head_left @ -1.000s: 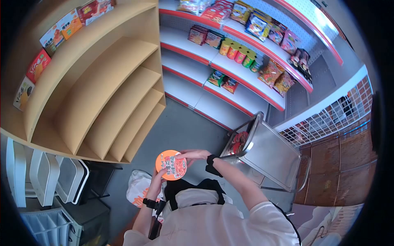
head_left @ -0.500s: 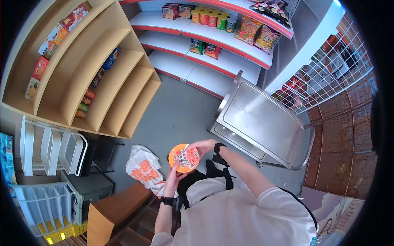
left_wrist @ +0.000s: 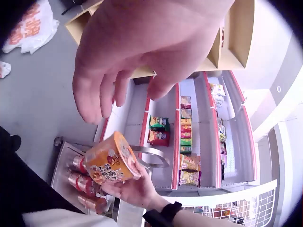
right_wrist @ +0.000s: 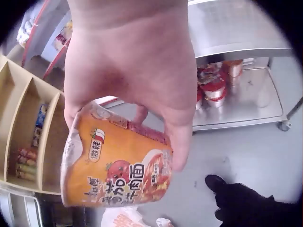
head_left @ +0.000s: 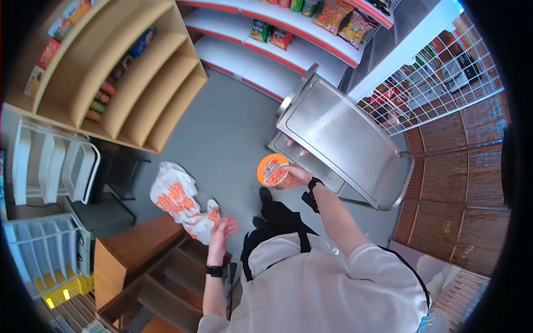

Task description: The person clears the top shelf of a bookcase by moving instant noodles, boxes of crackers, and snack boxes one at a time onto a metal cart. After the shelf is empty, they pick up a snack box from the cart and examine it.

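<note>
An orange instant noodle cup [head_left: 272, 169] is in my right hand [head_left: 300, 175], low over the floor near the cart's lower shelf. In the right wrist view the thumb and fingers grip the cup [right_wrist: 118, 165] by its sides, its printed tomato and bowl of noodles showing. My left hand [head_left: 223, 230] is apart from the cup, with nothing in it. Its fingers, loosely bent, spread at the top of the left wrist view. Several red-lidded tubs [right_wrist: 214, 90] stand on the lower shelf of the metal cart [head_left: 344, 139].
A white plastic bag [head_left: 172, 188] with orange print lies on the floor to the left. Wooden shelves [head_left: 172, 47] stand at the back left, white-and-red shelves [head_left: 266, 69] with snack bags behind. A brown wooden cabinet [head_left: 139, 250] is by my left arm.
My left hand has let go of the noodle cup and moved away to the left. The right hand has carried the cup rightward toward the cart. The head view has shifted downward.
</note>
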`<action>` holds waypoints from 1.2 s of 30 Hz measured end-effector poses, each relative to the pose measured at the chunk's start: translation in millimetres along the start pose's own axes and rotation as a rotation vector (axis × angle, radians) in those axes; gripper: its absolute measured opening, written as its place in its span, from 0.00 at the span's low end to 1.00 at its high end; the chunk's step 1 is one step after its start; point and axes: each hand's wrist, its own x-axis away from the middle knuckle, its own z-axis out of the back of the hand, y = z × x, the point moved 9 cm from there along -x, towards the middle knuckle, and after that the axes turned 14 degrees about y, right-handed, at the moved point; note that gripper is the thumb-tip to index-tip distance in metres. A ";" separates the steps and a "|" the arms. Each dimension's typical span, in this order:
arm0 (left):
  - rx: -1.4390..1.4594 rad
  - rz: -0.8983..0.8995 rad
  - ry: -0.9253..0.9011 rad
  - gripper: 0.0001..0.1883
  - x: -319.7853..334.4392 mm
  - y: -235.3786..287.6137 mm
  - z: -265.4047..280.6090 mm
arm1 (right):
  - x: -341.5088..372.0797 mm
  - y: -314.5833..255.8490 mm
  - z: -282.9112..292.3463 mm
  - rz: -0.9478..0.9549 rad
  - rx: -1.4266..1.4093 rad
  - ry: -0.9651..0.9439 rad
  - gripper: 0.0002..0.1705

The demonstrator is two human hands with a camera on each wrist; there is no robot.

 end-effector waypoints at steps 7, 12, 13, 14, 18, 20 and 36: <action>0.107 0.133 0.154 0.16 24.8 -104.9 67.5 | -69.5 166.2 68.0 -0.191 -0.278 0.612 0.48; 0.074 0.244 0.332 0.15 29.9 -168.1 102.7 | -116.0 266.8 81.6 -0.273 -0.452 0.710 0.37; 0.063 0.276 0.331 0.15 27.9 -183.3 106.5 | -124.5 284.8 82.0 -0.289 -0.496 0.702 0.35; 0.068 0.274 0.371 0.15 22.9 -198.7 111.0 | -136.6 299.2 87.1 -0.301 -0.532 0.696 0.34; 0.060 0.344 0.482 0.14 18.1 -266.5 139.5 | -233.4 366.3 125.3 -0.188 -0.935 0.686 0.36; 0.065 0.396 0.494 0.14 18.6 -307.2 143.2 | -244.9 355.6 126.4 -0.198 -0.889 0.696 0.37; 0.409 0.678 0.581 0.16 27.3 -406.9 59.3 | -432.1 398.2 280.3 0.202 -1.136 0.776 0.37</action>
